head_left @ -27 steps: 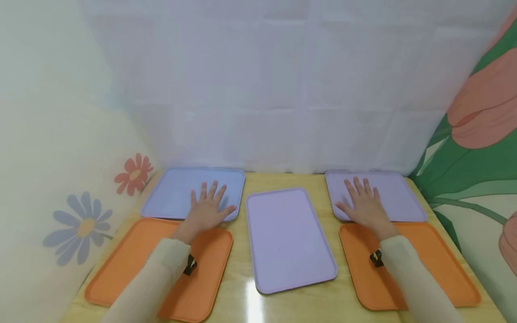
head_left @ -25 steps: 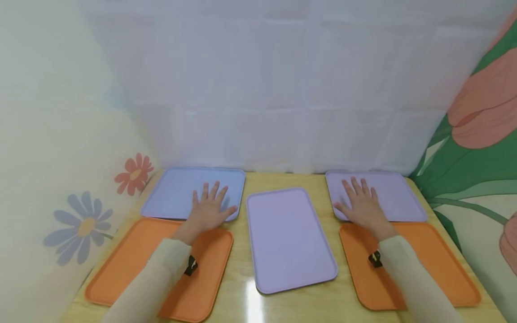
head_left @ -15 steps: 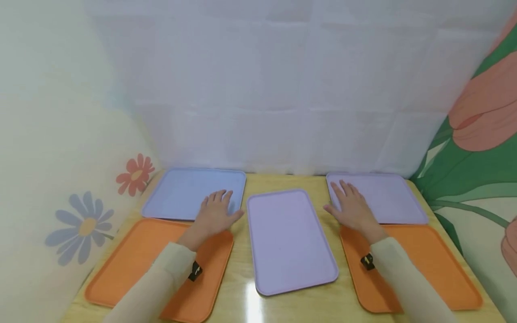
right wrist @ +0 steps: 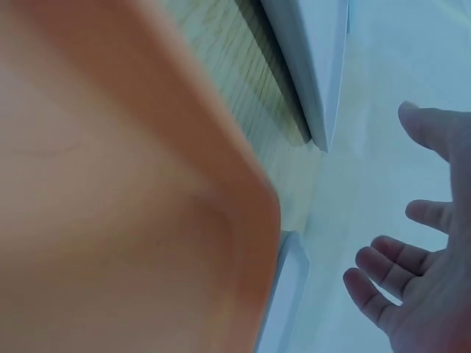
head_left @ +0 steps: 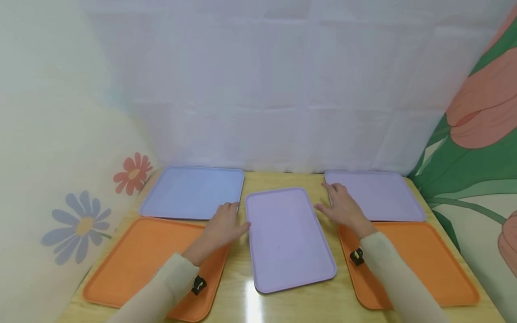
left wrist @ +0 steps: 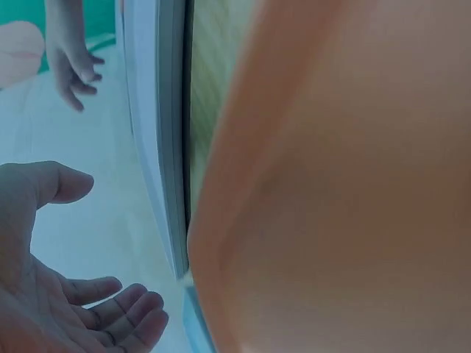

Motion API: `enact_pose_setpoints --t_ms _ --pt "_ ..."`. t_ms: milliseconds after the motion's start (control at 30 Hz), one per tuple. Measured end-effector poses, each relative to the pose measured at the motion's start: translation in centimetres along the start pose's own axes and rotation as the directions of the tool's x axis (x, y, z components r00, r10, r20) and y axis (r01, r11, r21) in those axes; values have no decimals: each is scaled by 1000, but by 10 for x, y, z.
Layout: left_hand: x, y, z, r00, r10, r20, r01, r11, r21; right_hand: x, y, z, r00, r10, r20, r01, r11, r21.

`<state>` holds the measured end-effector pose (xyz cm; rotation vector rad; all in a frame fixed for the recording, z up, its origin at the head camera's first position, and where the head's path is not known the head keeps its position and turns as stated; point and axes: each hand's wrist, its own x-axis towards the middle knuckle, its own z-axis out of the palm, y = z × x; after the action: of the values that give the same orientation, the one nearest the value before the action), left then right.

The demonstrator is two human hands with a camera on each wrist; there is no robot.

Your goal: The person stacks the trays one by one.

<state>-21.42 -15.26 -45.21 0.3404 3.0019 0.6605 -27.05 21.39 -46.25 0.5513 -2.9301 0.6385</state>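
A light purple tray (head_left: 288,242) lies slightly turned in the middle of the table, between my two hands. In the left wrist view its side (left wrist: 171,132) shows layered edges. My left hand (head_left: 223,228) is at its left, thumb toward the tray's left rim and fingers loosely bent. On the other side my right hand (head_left: 343,208) hovers near the upper right edge, thumb pointing at the tray. Both wrist views show the left palm (left wrist: 44,301) and right palm (right wrist: 434,294) with spread thumbs, relaxed fingers and nothing held.
A blue tray (head_left: 190,193) lies back left and another purple tray (head_left: 379,195) back right. Orange trays lie in front of them, one left (head_left: 133,264) and one right (head_left: 428,264), under my forearms. A white cloth (head_left: 258,89) hangs behind the wooden table (head_left: 234,296).
Both hands have left their places over the back trays and moved inward toward the middle purple tray. Their spread fingers have relaxed and bent. The trays have stayed in place.
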Motion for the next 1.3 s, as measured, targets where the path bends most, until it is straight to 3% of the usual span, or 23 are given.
enact_pose_setpoints --t_ms 233,500,867,1033,1167,1300 --pt "-11 10 13 995 -63 73 72 988 -134 8 -1 3 997 27 77 -31 998 53" --pt "-21 15 25 995 -21 102 36 987 -155 17 -2 13 989 11 146 -20 998 65" --pt "-30 23 30 988 -73 136 88 989 -114 31 -10 25 980 18 199 -20 1000 6" --pt "-30 27 30 986 -42 164 58 994 -90 33 -10 26 968 47 245 -51 999 9" --pt "-30 29 30 984 -23 175 35 997 -68 34 -10 26 961 35 273 -30 999 -21" --pt "-28 32 29 980 -39 197 53 996 -66 36 -8 25 957 24 290 -12 999 -44"
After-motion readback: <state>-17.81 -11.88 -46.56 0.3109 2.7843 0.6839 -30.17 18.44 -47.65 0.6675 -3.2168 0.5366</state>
